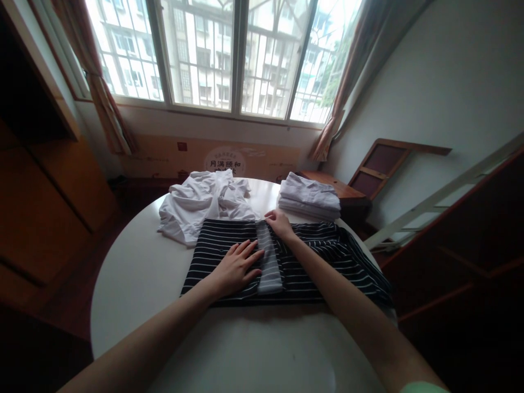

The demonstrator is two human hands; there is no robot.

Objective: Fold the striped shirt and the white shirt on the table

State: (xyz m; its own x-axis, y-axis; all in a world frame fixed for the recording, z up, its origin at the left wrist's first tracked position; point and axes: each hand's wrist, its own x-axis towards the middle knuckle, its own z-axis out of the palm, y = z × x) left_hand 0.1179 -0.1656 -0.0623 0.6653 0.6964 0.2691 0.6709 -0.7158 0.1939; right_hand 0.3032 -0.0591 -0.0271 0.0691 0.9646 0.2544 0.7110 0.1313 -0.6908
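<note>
A black garment with thin white stripes (pixel 313 286) lies partly folded across the round table, its right part loose and wrinkled. A pale grey striped band (pixel 270 273), which looks like the fabric's inner side, runs across its middle. My left hand (pixel 237 268) rests flat on the garment just left of this band, fingers spread. At the far end of the band, my right hand (pixel 279 224) has its fingers pinched together on the garment's far edge. The fingertips are small in view, and the exact bit of cloth between them is partly hidden.
A crumpled white garment (pixel 192 204) lies at the table's back left. Folded white clothes (pixel 309 197) form a stack at the back right. The white round table (pixel 123 284) stands before a window (pixel 204 60), with a wooden cabinet (pixel 61 196) to the left.
</note>
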